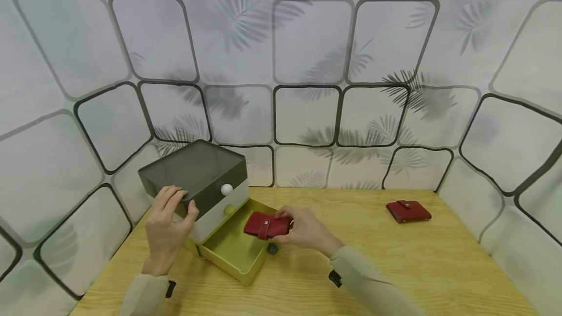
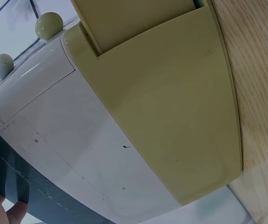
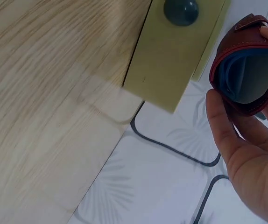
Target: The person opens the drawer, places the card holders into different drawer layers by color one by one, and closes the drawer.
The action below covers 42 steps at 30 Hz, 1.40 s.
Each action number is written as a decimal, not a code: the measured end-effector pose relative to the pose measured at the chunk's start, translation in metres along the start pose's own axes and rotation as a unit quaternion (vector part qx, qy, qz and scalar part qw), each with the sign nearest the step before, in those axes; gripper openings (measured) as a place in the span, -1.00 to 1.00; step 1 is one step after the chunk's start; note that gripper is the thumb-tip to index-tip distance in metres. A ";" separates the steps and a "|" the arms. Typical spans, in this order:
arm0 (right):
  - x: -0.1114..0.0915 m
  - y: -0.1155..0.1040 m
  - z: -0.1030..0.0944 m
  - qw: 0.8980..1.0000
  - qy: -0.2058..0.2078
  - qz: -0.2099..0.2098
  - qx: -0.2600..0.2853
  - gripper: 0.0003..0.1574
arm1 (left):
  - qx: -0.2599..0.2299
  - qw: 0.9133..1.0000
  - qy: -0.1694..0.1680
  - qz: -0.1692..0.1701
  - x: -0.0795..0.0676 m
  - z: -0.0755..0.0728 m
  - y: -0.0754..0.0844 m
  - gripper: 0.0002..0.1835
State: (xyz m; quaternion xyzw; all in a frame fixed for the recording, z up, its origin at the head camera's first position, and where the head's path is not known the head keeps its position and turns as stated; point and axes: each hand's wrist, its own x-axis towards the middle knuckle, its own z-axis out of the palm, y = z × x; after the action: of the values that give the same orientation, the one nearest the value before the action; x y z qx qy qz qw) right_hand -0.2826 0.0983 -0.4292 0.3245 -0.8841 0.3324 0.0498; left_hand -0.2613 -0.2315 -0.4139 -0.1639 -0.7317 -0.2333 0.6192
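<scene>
In the head view my right hand (image 1: 307, 230) grips a small red wallet (image 1: 259, 224) with a snap strap, holding it over the pulled-out yellow-green drawer (image 1: 232, 272). The right wrist view shows the wallet (image 3: 243, 35) end-on, bulging apart with bluish sleeves inside, between thumb and fingers. My left hand (image 1: 169, 223) rests at the near top edge of the small drawer cabinet (image 1: 197, 165), thumb at its dark front and fingers on the top. The left wrist view shows the cabinet's white and yellow-green side (image 2: 162, 102), with fingertips (image 2: 17, 212) at its dark tier.
A second red wallet (image 1: 408, 211) lies on the wooden table (image 1: 351, 277) at the right. Patterned fabric walls (image 1: 307, 116) enclose the table at the back and sides. Round knobs stick out from the cabinet's drawers, a white knob (image 1: 226, 189) on the top one.
</scene>
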 end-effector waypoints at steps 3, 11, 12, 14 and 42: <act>0.005 -0.009 0.006 1.000 -0.013 0.009 0.003 -0.45 | 0.000 1.000 0.002 0.000 0.000 0.000 0.000 -0.64; 0.016 -0.027 0.021 0.999 -0.026 0.019 0.003 -0.43 | -0.002 1.000 0.006 0.001 0.000 0.001 -0.001 -0.64; 0.016 -0.028 0.022 0.999 -0.026 0.020 0.003 -0.44 | -0.002 1.000 0.006 0.001 0.000 0.001 -0.001 -0.64; 0.017 -0.029 0.024 0.999 -0.026 0.021 0.001 -0.44 | -0.003 1.000 0.006 -0.001 -0.001 0.001 -0.001 -0.64; 0.024 -0.041 0.042 0.999 -0.022 0.044 -0.015 -0.42 | -0.008 1.000 -0.005 -0.010 0.000 -0.001 0.000 -0.66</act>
State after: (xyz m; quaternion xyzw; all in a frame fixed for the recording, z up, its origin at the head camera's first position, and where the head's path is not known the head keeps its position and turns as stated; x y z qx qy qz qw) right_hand -0.2709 0.0356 -0.4314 0.2923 -0.9032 0.3136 0.0203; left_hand -0.2607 -0.2316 -0.4135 -0.1628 -0.7342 -0.2449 0.6120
